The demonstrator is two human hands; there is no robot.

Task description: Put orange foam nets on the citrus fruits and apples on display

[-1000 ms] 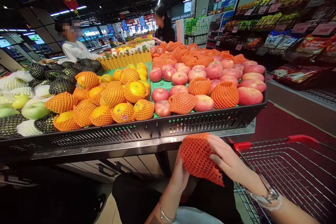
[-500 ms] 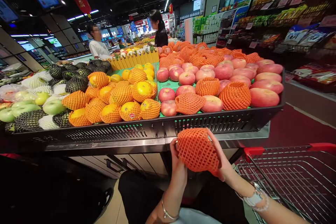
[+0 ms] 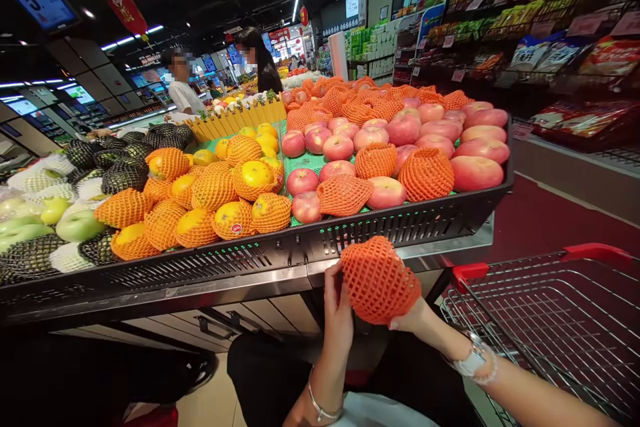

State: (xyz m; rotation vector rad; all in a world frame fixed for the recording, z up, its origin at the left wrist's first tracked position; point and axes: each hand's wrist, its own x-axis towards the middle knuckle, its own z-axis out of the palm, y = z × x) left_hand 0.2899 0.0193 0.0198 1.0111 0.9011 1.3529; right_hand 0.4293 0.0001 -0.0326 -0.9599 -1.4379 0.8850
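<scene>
Both my hands hold a round fruit wrapped in an orange foam net (image 3: 379,278), just below the front edge of the black display tray (image 3: 350,237). My left hand (image 3: 339,310) presses against the net's left side with its fingers upright. My right hand (image 3: 411,319) cups it from underneath on the right, mostly hidden by the net. What fruit is inside does not show. Red apples (image 3: 385,192), some in orange nets, fill the tray section right above my hands.
Netted oranges (image 3: 234,219) lie left of the apples, green apples (image 3: 77,225) and dark netted fruit further left. A wire shopping cart with red corners (image 3: 550,320) stands at my right. Two people (image 3: 180,83) stand behind the display. Snack shelves (image 3: 550,60) line the right aisle.
The netted fruit has risen a little toward the tray's edge, and my right hand has slid from the top of the net to beneath it. The view has shifted slightly.
</scene>
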